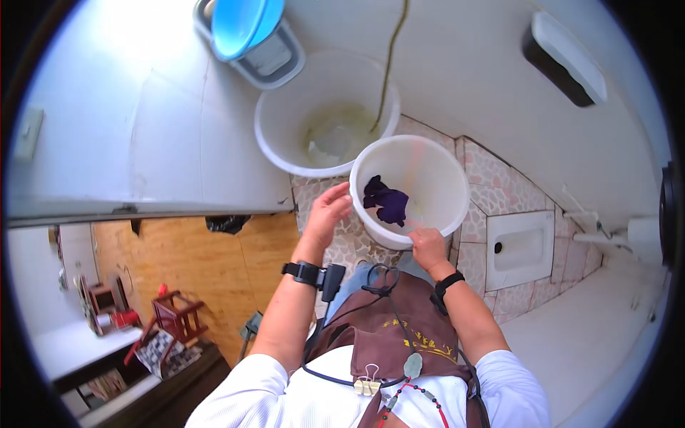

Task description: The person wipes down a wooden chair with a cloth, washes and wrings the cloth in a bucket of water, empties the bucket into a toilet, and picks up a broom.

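A white bucket (435, 178) stands in front of me, with a dark purple cloth (389, 202) lying crumpled inside it. My right hand (428, 247) grips the near rim of this bucket, its fingers curled over the edge. At the bucket's left side is my left hand (330, 212), fingers stretched out and close to the wall; whether they touch it I cannot tell. Behind and to the left sits a larger white tub (275, 139) holding some water, with a hose (391, 57) hanging into it.
A blue basin (239, 28) rests on a grey container (285, 68) behind the tub. To the right, a squat toilet (524, 250) is set in the tiled floor. A door frame edge runs left, with a red wooden chair (178, 317) beyond. A white wall-mounted holder (571, 57) is upper right.
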